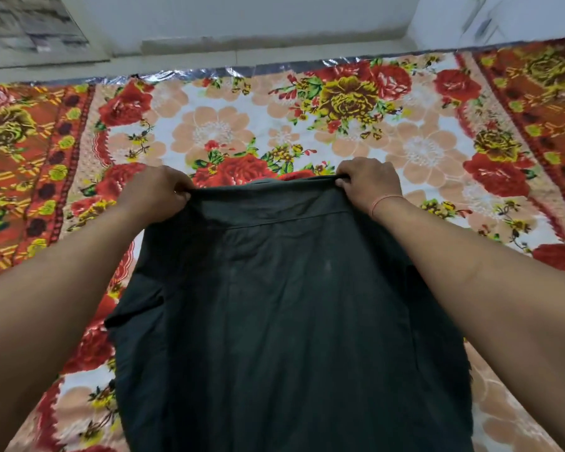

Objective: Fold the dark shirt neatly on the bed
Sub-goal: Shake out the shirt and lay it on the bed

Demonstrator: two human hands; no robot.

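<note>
Head view: our left hand (157,194) and right hand (369,184) pinch the shirt (284,321) at its far shoulders, fingers clamped on cloth, probably holding it taut to spread it flat on the bed (274,125).

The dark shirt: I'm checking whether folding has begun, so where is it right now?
In the head view the dark shirt hangs centre frame, pinched at its top edge by the left hand and right hand, over the floral bedspread.
</note>
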